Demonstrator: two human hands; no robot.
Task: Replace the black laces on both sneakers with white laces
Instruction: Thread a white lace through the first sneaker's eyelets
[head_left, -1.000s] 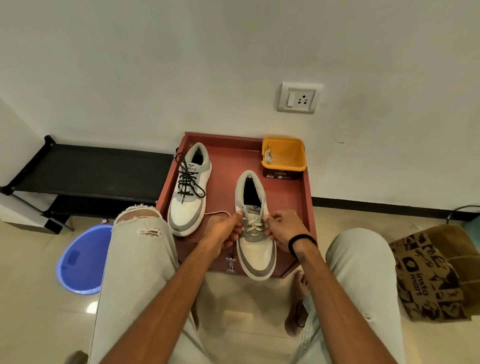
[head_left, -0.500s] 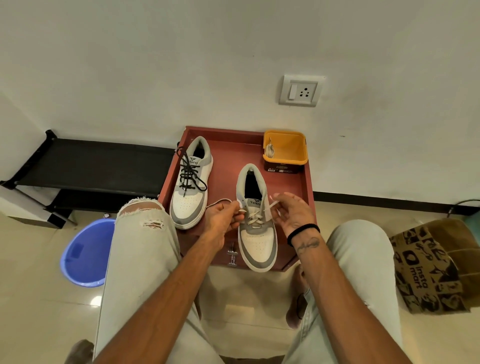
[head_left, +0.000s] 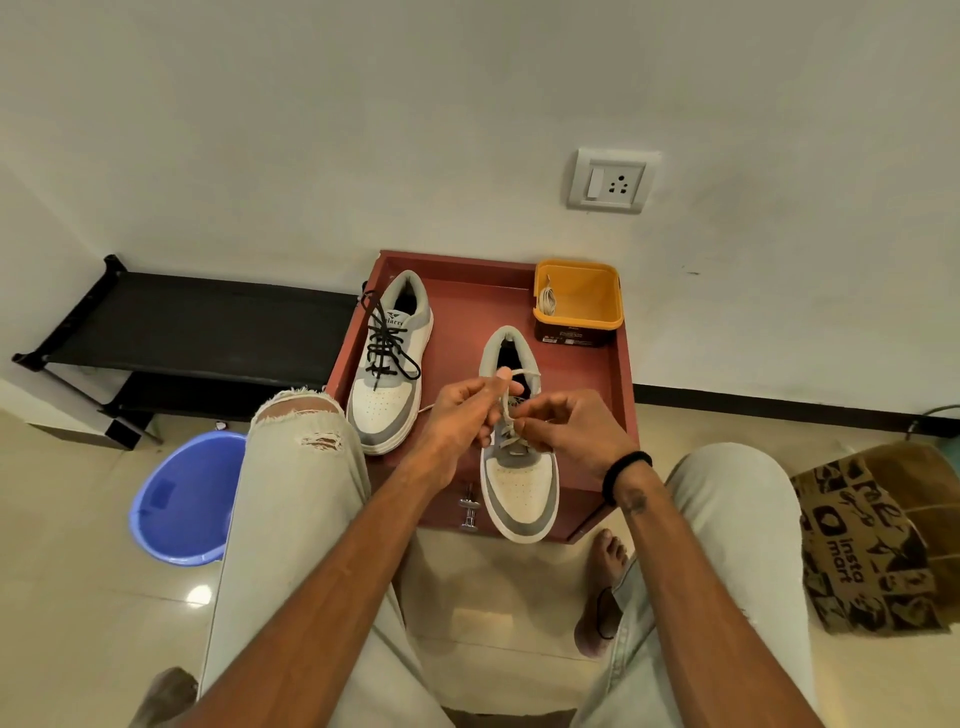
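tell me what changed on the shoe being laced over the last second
Both hands rose from the eyelets: the left hand and right hand now hold the white lace up in a loop above the right sneaker. The black-laced sneaker and yellow tub stayed put.

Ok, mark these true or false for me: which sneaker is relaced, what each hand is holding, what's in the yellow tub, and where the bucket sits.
1. The left sneaker has black laces. True.
2. Both hands hold the white lace above the right sneaker. True: left hand and right hand each pinch it.
3. The yellow tub holds black laces. False: a whitish lace bundle lies inside.
4. The blue bucket stands on the red cabinet. False: it is on the floor, left of the cabinet.
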